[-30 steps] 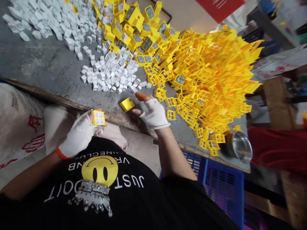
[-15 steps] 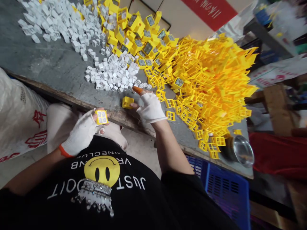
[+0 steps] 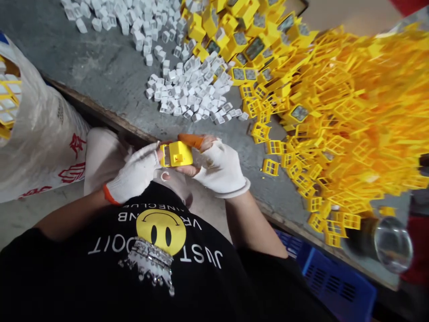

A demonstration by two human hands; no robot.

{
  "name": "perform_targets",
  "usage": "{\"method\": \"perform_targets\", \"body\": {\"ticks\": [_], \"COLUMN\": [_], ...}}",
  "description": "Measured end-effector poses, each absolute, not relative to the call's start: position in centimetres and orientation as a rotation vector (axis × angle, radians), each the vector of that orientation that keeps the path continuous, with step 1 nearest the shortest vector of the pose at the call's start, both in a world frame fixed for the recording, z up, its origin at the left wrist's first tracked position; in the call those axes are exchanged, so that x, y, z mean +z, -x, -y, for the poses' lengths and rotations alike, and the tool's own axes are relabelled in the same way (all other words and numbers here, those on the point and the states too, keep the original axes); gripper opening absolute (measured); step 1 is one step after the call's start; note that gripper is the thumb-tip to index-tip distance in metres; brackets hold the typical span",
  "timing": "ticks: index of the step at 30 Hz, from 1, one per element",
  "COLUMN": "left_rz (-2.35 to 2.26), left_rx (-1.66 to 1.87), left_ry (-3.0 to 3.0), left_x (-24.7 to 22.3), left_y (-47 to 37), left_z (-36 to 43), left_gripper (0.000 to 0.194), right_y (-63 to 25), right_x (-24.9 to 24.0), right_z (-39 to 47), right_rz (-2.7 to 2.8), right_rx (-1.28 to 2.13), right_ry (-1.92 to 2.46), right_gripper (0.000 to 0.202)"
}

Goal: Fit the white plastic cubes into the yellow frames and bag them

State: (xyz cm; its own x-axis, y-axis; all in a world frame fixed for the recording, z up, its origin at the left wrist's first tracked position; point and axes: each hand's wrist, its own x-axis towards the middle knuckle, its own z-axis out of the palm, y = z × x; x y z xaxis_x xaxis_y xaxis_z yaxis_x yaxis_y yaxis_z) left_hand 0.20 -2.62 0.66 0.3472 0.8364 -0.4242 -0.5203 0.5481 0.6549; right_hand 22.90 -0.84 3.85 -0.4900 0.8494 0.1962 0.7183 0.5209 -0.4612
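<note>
Person at a grey worktop (image 3: pixel 97 67), seen from above. Held pcs are at the worktop's front edge, over pale fabric trousers (image 3: pixel 103 154). White-gloved left hand (image 3: pixel 139 172): fingertips clamped on a small yellow plastic window frame (image 3: pixel 164 156). White-gloved right hand (image 3: pixel 219 167): thumb and orange-covered forefinger clamped on a hollow-looking yellow plastic block (image 3: pixel 185 153), set against the frame; fingers hide the join, so can't tell if the two interlock.

Risks, in my judgement: if the pcs are pressed together out of line, thin frame bars could bend or snap; if gloved fingers slip, either pc could drop off the front edge.

Count: 2 hands, 1 held frame, 1 held block; 1 shiny round bowl (image 3: pixel 393 245) nr worktop's right corner; 1 blue plastic crate (image 3: pixel 338 281) below front edge, R; 1 printed whitish sack (image 3: pixel 63 129) off front edge, L. Too many to count: white plastic cubes (image 3: pixel 196 91) toward back edge, yellow plastic frames (image 3: pixel 355 116) heaped along the R end.
</note>
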Motion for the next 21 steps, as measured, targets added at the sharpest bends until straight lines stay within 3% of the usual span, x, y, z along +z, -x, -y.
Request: {"method": "perform_targets", "body": {"ticks": [4, 11, 16, 18, 21], "left_rz": [-0.815, -0.841, -1.052, -1.149, -1.201], "left_rx": [0.902, 0.922, 0.912, 0.938, 0.963], "left_ry": [-0.441, -0.497, -0.986, -1.226, -1.398], "left_x": [0.5, 0.0, 1.4, 1.8, 2.3], "left_y": [-0.3, -0.3, 0.8, 1.1, 1.2], "left_z": [2.7, 3.2, 3.2, 3.0, 3.1], "left_gripper": [0.04, 0.048, 0.051, 0.046, 0.039], "right_y": [-22.2, -22.3, -20.2, -19.8, -19.9], "right_x": [3.3, 2.3, 1.4, 1.1, 0.9], "right_z": [0.6, 1.4, 2.9, 2.9, 2.0], "right_rz": [2.391, 2.441, 2.304, 2.212, 1.975], "right_rx": [0.449, 0.261, 0.067, 0.218, 0.7], "right_ry": [1.264, 1.212, 1.236, 1.286, 1.259], "right_gripper": [0.07, 0.051, 0.038, 0.046, 0.075]}}
